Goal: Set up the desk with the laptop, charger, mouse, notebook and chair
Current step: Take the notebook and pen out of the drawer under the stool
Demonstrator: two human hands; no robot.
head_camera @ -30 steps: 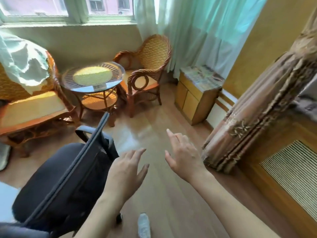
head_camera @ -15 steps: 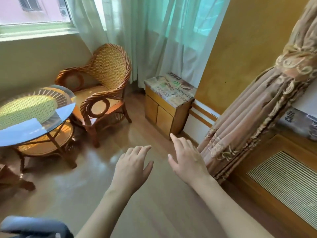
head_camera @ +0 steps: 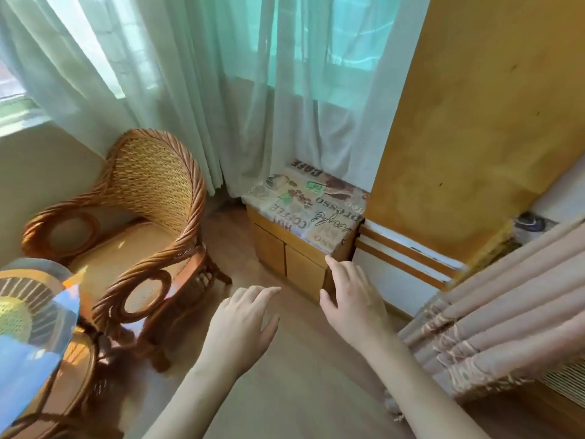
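A low wooden cabinet [head_camera: 294, 258] stands in the corner under the sheer curtain [head_camera: 221, 90], its doors closed so that nothing inside can be seen; a cloth [head_camera: 304, 207] printed with coffee words covers its top, and nothing stands on it. The left hand [head_camera: 243, 321] and the right hand [head_camera: 354, 299] are both held out over the wooden floor [head_camera: 300, 391], palms down, forearms bare. The grip of each is loose and spread, fingers slightly curled, holding nothing; the right hand reaches further forward, its fingertips in front of the cabinet's lower corner, though contact cannot be told. To the left stands a wicker armchair [head_camera: 142, 223], its seat bare, and beside it a round glass-topped wicker counter [head_camera: 34, 337], cut off by the frame edge and blurred by glare. On the right a heavy draped curtain [head_camera: 493, 312] crosses the corner and hides what lies behind it. The laptop, charger, mouse, notebook and desk chair are not in view.
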